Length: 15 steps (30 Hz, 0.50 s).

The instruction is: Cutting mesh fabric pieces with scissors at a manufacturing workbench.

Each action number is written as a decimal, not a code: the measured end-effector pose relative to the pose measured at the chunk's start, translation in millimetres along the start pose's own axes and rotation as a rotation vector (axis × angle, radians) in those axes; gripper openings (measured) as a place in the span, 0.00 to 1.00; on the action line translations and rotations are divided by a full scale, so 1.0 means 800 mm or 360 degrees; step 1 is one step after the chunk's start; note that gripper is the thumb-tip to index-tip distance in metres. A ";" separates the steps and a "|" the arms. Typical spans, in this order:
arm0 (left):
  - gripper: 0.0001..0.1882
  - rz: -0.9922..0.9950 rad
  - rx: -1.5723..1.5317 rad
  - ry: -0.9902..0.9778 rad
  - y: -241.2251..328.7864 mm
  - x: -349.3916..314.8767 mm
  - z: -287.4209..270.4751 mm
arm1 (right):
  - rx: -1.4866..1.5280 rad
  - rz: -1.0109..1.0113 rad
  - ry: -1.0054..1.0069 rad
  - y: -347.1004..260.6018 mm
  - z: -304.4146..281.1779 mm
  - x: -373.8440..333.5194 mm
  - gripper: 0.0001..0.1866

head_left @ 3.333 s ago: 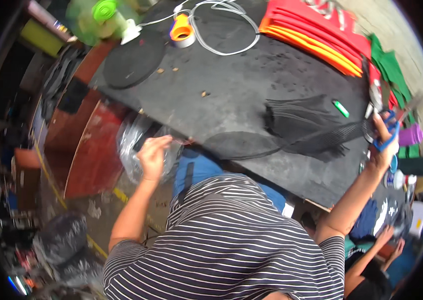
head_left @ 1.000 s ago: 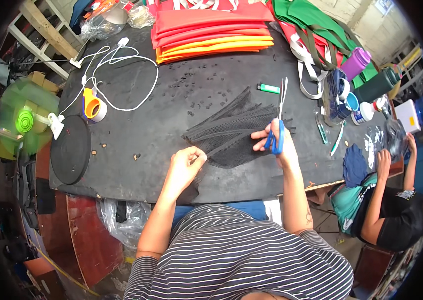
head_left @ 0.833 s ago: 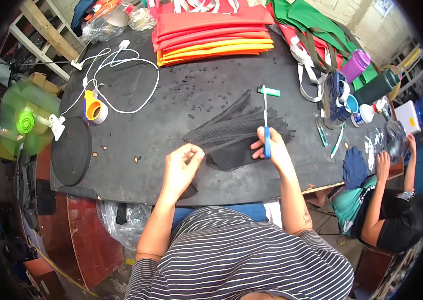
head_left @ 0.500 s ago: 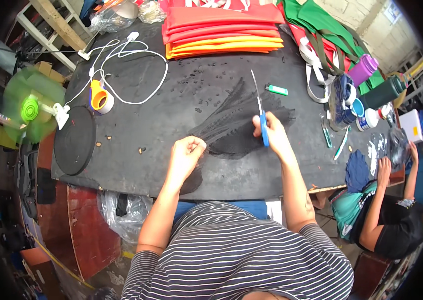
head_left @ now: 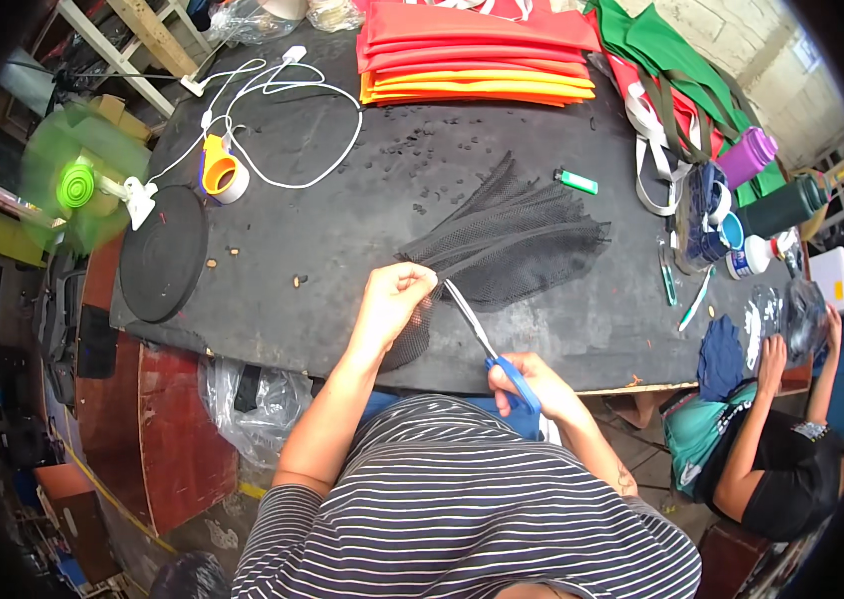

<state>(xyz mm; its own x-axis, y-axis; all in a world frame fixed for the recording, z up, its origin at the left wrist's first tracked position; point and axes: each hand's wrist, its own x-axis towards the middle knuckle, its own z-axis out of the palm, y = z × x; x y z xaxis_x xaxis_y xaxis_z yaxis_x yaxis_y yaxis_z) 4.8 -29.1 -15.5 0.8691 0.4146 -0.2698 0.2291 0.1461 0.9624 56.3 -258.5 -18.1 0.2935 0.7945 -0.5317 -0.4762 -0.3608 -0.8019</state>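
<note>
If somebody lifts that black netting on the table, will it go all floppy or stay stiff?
The black netting is probably floppy, since it fans out in folds from the left hand. It looks light, being full of tiny holes. Its jagged edge might snag easily.

Near the middle of the frame, I see the left hand [head_left: 392, 299] pinching a gathered end of black mesh [head_left: 527, 245], which fans out toward the right across the dark desk [head_left: 272, 235]. Lower and to the right, the right hand [head_left: 547, 389] grips blue-handled scissors [head_left: 472, 321], blade tips just beside the left fingertips. A green lighter [head_left: 577, 182] lies by the mesh's upper edge. Folded red and orange fabric [head_left: 477, 60] is stacked at top centre; an orange tape dispenser [head_left: 216, 168] stands upper left. At the lower right, a co-worker's hands [head_left: 773, 361] touch clear plastic [head_left: 803, 314].
</note>
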 end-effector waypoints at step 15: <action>0.07 -0.0042 -0.0040 0.0005 0.006 0.000 -0.005 | 0.0118 -0.0119 0.0071 -0.007 0.017 0.024 0.18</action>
<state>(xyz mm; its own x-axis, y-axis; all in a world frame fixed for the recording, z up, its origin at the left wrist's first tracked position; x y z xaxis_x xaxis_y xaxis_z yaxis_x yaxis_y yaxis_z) 3.8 -25.0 -11.1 0.8616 0.4132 -0.2950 0.2405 0.1795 0.9539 53.3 -234.0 -20.0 0.3661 0.7948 -0.4840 -0.5110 -0.2630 -0.8184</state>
